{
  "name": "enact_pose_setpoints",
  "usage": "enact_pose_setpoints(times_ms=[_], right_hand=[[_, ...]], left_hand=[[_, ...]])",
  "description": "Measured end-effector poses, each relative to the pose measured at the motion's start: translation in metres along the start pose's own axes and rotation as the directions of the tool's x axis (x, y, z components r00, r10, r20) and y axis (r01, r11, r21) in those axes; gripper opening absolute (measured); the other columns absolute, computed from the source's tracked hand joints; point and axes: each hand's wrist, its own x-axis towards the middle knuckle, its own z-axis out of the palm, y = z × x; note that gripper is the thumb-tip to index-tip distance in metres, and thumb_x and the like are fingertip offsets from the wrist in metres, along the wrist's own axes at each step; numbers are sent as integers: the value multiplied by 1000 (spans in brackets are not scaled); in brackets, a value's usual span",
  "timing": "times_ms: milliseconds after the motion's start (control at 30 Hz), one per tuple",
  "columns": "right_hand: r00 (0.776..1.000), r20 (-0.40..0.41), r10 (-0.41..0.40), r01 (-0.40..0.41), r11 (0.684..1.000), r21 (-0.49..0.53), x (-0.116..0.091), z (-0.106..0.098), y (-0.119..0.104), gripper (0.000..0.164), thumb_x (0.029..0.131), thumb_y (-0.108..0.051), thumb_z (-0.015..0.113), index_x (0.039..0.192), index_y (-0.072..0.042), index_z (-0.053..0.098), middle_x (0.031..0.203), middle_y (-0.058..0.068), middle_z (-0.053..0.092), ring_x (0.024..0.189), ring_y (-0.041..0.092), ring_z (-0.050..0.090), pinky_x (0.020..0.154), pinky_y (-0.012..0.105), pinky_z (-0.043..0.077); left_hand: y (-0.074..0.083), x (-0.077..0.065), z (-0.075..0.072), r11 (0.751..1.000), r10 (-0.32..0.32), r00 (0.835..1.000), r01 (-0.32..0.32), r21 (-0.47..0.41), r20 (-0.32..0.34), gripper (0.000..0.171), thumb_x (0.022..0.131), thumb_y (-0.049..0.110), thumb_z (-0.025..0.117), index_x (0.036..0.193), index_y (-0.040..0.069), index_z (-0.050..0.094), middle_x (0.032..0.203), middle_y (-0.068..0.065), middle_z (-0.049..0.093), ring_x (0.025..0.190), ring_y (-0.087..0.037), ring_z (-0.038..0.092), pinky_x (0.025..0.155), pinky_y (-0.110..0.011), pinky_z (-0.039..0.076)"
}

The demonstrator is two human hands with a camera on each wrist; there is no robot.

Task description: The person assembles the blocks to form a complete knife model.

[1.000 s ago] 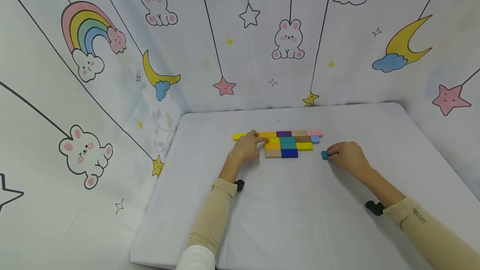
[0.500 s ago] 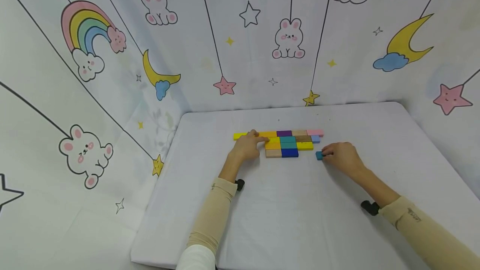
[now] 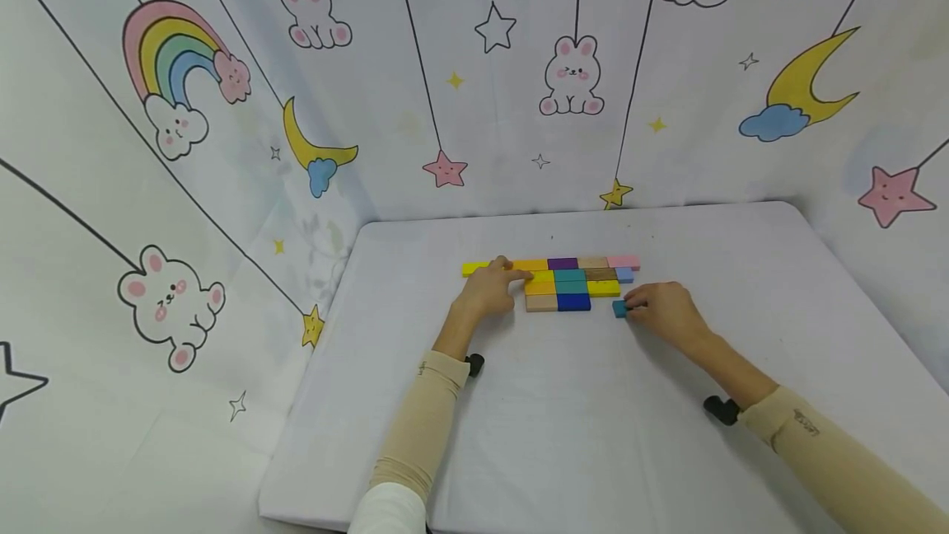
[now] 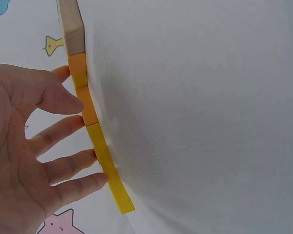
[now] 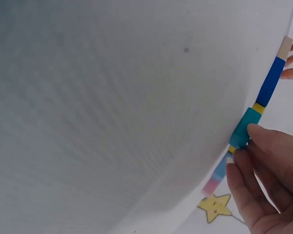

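My right hand [image 3: 670, 313] pinches a teal block [image 3: 619, 309] between thumb and fingers, low at the tabletop. In the right wrist view the teal block [image 5: 245, 127] shows in front of the others. A short gap separates it from the dark blue block [image 3: 574, 302] at the right end of the front row. My left hand [image 3: 485, 291] rests at the left side of the block rows, fingers spread and fairly straight. Its fingertips touch the long yellow block [image 4: 109, 165] and the orange block [image 4: 88, 105] in the left wrist view.
Flat blocks lie in tight rows: a purple block [image 3: 563, 264], a pink block [image 3: 624, 262], a light blue block [image 3: 625, 275], a yellow block [image 3: 604, 288] and a plain wood block [image 3: 541, 303] among them. White cloth covers the table [image 3: 534, 427]; a printed curtain [image 3: 504, 122] stands behind.
My right hand has slid the teal block leftward over the table, closer to the dark blue block. The left hand and the rows of blocks have stayed put.
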Motion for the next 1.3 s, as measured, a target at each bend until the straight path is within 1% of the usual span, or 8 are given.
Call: enact_pose_setpoints(times_ms=[133,267,467,533,767,1000,1167,1300], right_hand=[[1000,2,-8,8,1000,0,2,2,-2,11,87,-2,81,98,3,82,104,17,78,102,40,73,89,56,58],[1000,5,8,-8,1000,11,5,5,-2,11,88,-3,81,98,1,82,106,17,78,103,40,73,90,55,58],[1000,15,18,-19,1000,10,7,8,-3,11,88,-5,81,98,-1,83,105,17,78,104,41,72,91,56,57],[1000,17,18,-18,1000,4,8,8,-5,11,89,-5,81,98,-1,83,105,16,78,103,40,72,91,56,56],[999,37,32,-32,999,-2,15,8,-11,12,90,-6,80,100,-2,83,106,16,78,103,39,72,94,55,56],[997,57,59,-60,998,7,17,9,-15,11,90,-6,80,100,-2,83,105,15,78,102,38,72,91,52,58],[998,42,36,-37,999,6,18,10,-16,11,89,-6,81,99,-2,83,103,14,79,100,38,72,90,52,58],[999,36,32,-33,999,17,20,12,-16,10,89,-5,81,98,-1,83,101,14,79,100,38,72,89,51,59]], left_hand=[[-1,0,1,1000,5,1000,-5,-4,-1,67,90,9,63,148,42,58,154,-7,47,107,-29,61,89,-38,56],[-3,1,2,1000,9,1000,-9,0,-2,67,90,9,63,147,42,58,154,-7,47,109,-29,61,90,-37,56],[-3,2,1,1000,9,1000,-9,-7,4,66,89,9,63,147,42,59,155,-7,47,114,-30,61,96,-40,55],[-3,1,1,1000,10,1000,-10,-9,5,66,89,10,64,147,42,59,155,-7,47,114,-30,60,95,-40,55],[-3,1,1,1000,17,1000,-17,6,0,67,89,10,62,148,42,58,154,-7,47,102,-28,61,82,-33,55],[-2,1,0,1000,14,1000,-14,-6,9,66,90,11,64,147,42,59,155,-7,47,108,-30,61,89,-36,56],[-2,1,-1,1000,6,1000,-6,-6,10,66,89,11,64,148,42,58,155,-7,47,106,-28,61,88,-35,57],[-3,2,0,1000,7,1000,-7,-8,9,66,89,11,64,148,42,58,155,-7,47,108,-28,61,90,-37,56]])
